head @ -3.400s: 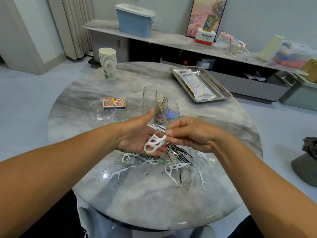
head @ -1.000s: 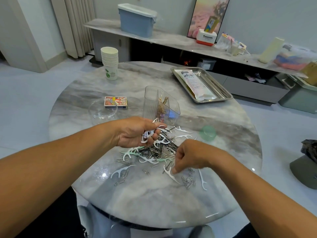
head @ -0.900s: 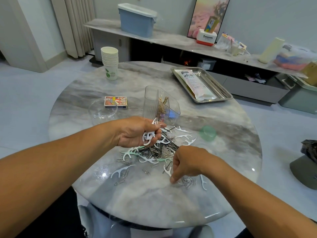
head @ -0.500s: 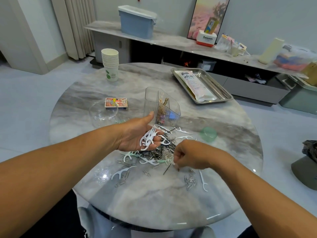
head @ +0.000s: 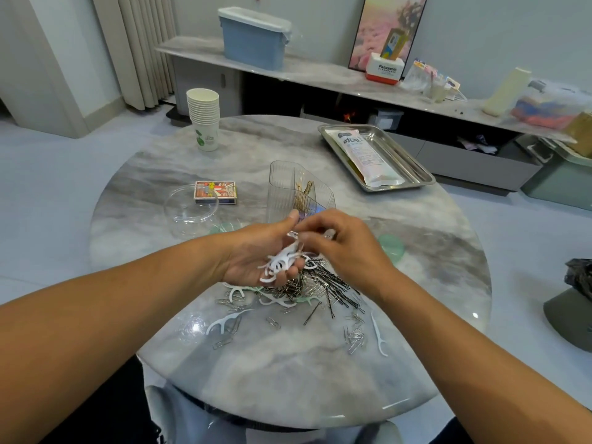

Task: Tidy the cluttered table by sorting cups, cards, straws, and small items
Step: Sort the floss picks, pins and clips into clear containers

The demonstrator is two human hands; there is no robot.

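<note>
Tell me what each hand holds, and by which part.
Left hand cradles a bunch of white floss picks in its palm. Right hand pinches something there; which part, unclear.

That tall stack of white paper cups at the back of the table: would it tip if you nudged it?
Probably. The stack of white paper cups is tall on a narrow base, so a high push likely topples it. Paper suggests lightness, so it may slide on the glossy marble table.

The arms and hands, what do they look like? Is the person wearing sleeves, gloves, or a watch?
Both arms are bare right up to the edge of the picture, with no sleeves showing. The left hand and right hand have no gloves. No watch, bracelet or ring can be seen on either one. Something dark shows below the arms, perhaps clothing.
</note>
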